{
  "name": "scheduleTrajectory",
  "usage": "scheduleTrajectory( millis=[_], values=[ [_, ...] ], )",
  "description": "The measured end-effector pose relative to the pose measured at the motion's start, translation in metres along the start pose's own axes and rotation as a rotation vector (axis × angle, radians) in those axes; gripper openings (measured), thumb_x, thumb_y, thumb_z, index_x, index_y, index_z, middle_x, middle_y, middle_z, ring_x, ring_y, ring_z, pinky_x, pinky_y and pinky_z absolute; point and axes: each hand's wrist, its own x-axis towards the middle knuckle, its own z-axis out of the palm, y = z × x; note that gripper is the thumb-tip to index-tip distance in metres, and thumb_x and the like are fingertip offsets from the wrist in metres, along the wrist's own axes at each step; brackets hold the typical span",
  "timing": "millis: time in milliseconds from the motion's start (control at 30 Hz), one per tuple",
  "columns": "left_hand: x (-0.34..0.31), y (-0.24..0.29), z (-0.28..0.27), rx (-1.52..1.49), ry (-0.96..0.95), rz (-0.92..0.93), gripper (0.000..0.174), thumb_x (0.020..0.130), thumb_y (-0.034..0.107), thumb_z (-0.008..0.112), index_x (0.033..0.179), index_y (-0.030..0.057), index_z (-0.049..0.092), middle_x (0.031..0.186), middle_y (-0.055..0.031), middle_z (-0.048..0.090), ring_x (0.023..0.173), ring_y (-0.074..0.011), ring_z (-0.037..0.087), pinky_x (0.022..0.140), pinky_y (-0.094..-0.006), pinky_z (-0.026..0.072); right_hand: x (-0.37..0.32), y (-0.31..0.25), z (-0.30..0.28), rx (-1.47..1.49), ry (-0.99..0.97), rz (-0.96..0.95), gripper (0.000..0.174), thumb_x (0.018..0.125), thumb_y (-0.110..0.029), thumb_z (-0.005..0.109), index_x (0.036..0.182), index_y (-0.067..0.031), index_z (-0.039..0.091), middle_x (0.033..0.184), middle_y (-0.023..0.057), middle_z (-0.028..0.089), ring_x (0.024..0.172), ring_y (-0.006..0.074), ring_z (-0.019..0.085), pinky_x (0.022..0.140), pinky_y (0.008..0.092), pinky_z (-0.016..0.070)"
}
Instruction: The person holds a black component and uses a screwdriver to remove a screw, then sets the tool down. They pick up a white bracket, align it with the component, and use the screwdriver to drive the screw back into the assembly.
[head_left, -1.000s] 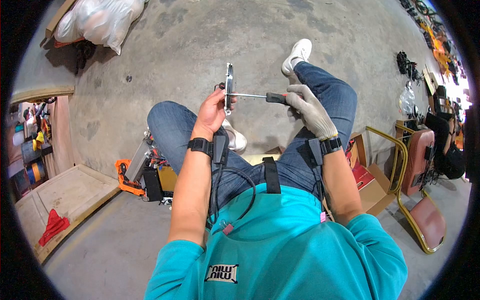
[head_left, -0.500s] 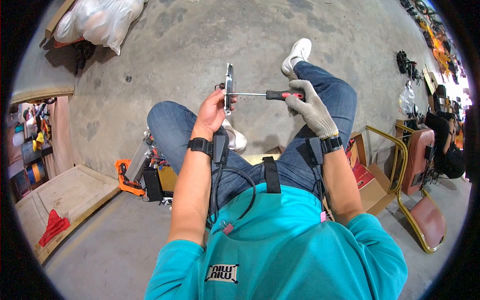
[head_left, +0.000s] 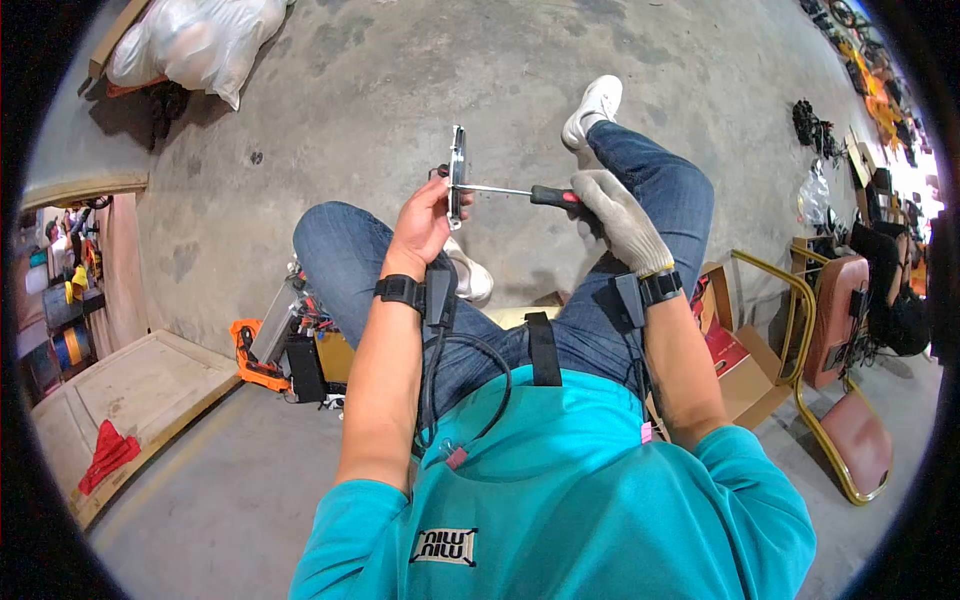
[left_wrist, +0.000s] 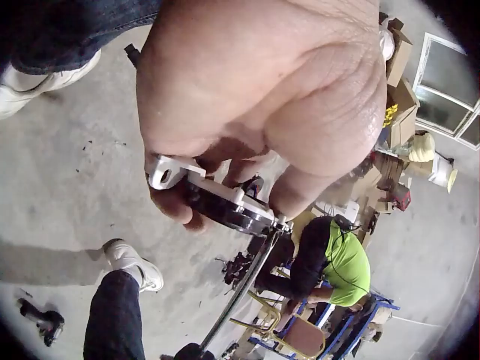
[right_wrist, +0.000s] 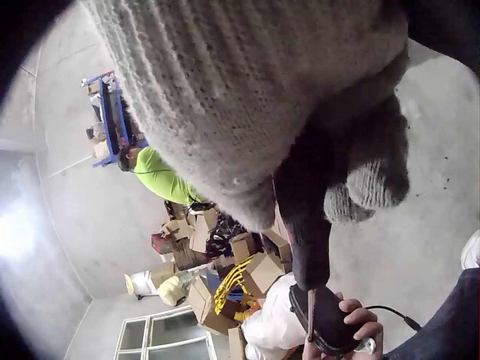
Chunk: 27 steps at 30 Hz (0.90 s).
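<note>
My bare left hand (head_left: 422,218) holds a flat round black part with a pale metal bracket (head_left: 457,160), standing on edge above the floor between the knees. In the left wrist view the black body (left_wrist: 232,214) sits between thumb and fingers, its slotted white bracket (left_wrist: 166,172) at one end. My right hand (head_left: 622,218), in a grey knit glove, grips a screwdriver (head_left: 550,196) by its black and red handle. The shaft runs level to the left. Its tip meets a small screw (left_wrist: 283,225) at the part's edge, close to the left thumb.
An open cardboard box (head_left: 760,385) and a gold-framed chair (head_left: 800,290) stand at the right. An orange case (head_left: 258,360) with tools lies left of the seat. Another person in a bright green shirt (left_wrist: 349,262) bends in the background. A thin cable (right_wrist: 394,311) trails from the part.
My right fingers loosened around the screwdriver handle half a second ago, showing more red, and now wrap its end again. The left hand and the black part have stayed in place.
</note>
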Motion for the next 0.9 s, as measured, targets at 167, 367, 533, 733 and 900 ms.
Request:
scheduleTrajectory(
  millis=[167,367,533,733,900],
  values=[
    [0.001,0.000,-0.002,-0.010,-0.003,-0.002,0.022,0.102,0.023,0.053,0.112,0.0052,0.062,0.106,-0.0146,0.071,0.092,-0.0243,0.069,0.077,-0.0383,0.0545,-0.001,0.000,0.003,-0.146,0.055,-0.228,0.049,0.096,-0.030,0.064,0.127,0.0059,0.052,0.092,0.0083,0.062,0.072,0.0103,0.061,0.060,0.0247,0.0519],
    [0.002,-0.002,-0.004,0.014,-0.010,0.003,0.022,0.102,0.023,0.054,0.112,0.0054,0.062,0.107,-0.0149,0.072,0.092,-0.0241,0.069,0.078,-0.0380,0.0544,-0.003,-0.009,-0.001,-0.054,-0.059,0.089,0.048,0.095,-0.026,0.064,0.130,0.0029,0.050,0.092,0.0060,0.059,0.074,0.0115,0.059,0.066,0.0249,0.0490],
    [0.002,-0.001,-0.003,0.007,0.002,-0.008,0.021,0.102,0.023,0.054,0.112,0.0058,0.062,0.107,-0.0151,0.072,0.093,-0.0238,0.069,0.078,-0.0379,0.0543,-0.003,-0.004,0.004,-0.161,0.053,-0.205,0.044,0.097,-0.030,0.062,0.123,0.0047,0.055,0.090,0.0077,0.062,0.070,0.0105,0.060,0.061,0.0256,0.0514],
    [0.002,-0.001,-0.004,0.026,-0.013,-0.011,0.021,0.102,0.023,0.054,0.111,0.0060,0.062,0.107,-0.0148,0.072,0.092,-0.0236,0.069,0.078,-0.0380,0.0548,-0.002,-0.008,-0.002,0.022,-0.008,0.062,0.046,0.090,-0.024,0.068,0.123,0.0050,0.055,0.088,0.0067,0.061,0.073,0.0132,0.061,0.066,0.0277,0.0527],
    [0.001,-0.001,-0.001,0.025,0.019,-0.006,0.021,0.102,0.023,0.054,0.112,0.0057,0.062,0.106,-0.0147,0.072,0.092,-0.0236,0.069,0.078,-0.0375,0.0549,0.001,0.005,0.006,-0.076,0.058,-0.199,0.040,0.097,-0.032,0.059,0.117,0.0029,0.058,0.087,0.0053,0.061,0.068,0.0099,0.059,0.061,0.0253,0.0513]
  ],
)
